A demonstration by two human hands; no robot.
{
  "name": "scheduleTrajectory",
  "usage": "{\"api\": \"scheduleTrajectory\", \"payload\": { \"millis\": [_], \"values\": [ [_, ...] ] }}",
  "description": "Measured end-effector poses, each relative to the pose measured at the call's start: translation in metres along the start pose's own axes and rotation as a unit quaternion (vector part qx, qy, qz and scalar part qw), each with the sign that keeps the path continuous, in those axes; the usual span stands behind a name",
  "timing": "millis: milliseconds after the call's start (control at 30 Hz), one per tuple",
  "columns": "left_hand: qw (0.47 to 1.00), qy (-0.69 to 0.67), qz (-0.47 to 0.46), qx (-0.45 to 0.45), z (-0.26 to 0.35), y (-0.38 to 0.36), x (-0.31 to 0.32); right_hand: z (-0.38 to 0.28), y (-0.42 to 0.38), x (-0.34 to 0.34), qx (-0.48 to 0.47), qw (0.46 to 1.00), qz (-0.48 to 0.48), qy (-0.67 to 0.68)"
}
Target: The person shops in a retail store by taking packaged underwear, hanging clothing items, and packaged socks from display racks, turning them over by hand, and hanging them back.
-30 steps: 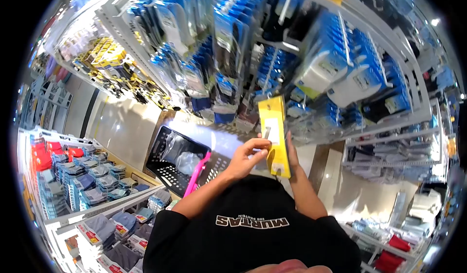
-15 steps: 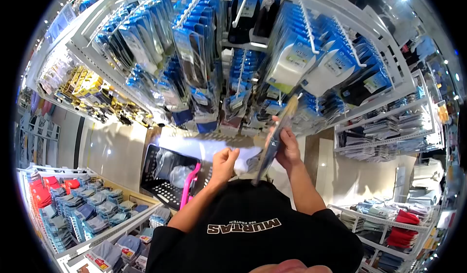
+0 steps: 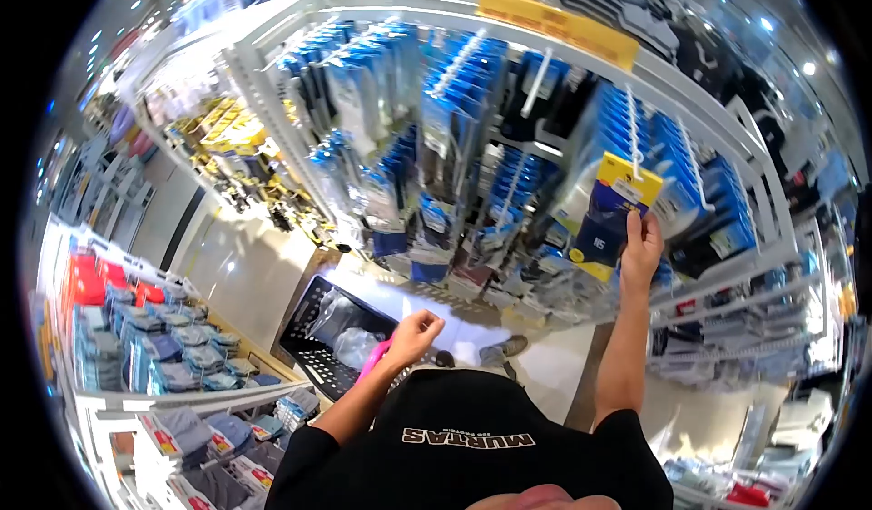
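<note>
My right hand (image 3: 641, 247) pinches the edge of a flat yellow-and-navy packet (image 3: 604, 224) with its card facing me. The packet is held up at the end of a white hook (image 3: 633, 115), in front of a row of blue-topped packets (image 3: 609, 115). My left hand (image 3: 416, 336) is closed in a loose fist, low in front of my black shirt, with nothing visible in it. Close to its wrist is the pink handle (image 3: 378, 354) of a black basket (image 3: 304, 328), which contains clear plastic-wrapped items (image 3: 356, 346).
A white rack (image 3: 345, 1) of hanging packets spans the view ahead. Yellow-topped packets (image 3: 232, 128) hang at the left. Bins of folded blue-grey goods (image 3: 186, 337) stand at lower left. More shelves (image 3: 727, 319) are on the right. A shoe (image 3: 514, 345) shows on the floor below.
My right hand has raised the packet to the right and turned it from edge-on to face me, over the hanging row. My left hand stays low and closed. The view has shifted.
</note>
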State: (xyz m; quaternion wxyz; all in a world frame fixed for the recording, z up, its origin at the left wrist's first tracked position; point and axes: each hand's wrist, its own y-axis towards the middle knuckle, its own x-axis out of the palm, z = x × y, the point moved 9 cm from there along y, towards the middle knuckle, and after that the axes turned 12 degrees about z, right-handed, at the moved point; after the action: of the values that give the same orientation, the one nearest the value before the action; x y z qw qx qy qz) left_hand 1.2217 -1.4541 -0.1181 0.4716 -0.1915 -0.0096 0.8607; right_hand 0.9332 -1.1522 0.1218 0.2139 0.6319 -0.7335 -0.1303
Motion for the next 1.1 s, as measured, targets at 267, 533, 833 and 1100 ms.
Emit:
{"api": "scheduleTrajectory", "payload": {
  "millis": [267,533,833,1100],
  "values": [
    [0.997,-0.034,-0.055,0.036,0.022,-0.014,0.046,0.038,-0.018,0.007,-0.001,0.996,0.027,-0.087],
    [0.991,-0.009,-0.131,0.03,0.023,-0.027,0.064,0.106,-0.102,-0.023,0.006,0.967,-0.041,-0.253],
    [0.988,0.018,-0.151,0.019,0.024,-0.023,0.07,0.172,-0.14,-0.04,0.126,0.963,-0.089,-0.221],
    [0.993,-0.029,-0.113,0.02,0.028,-0.014,0.071,0.134,-0.131,-0.062,0.139,0.972,-0.03,-0.186]
  ]
}}
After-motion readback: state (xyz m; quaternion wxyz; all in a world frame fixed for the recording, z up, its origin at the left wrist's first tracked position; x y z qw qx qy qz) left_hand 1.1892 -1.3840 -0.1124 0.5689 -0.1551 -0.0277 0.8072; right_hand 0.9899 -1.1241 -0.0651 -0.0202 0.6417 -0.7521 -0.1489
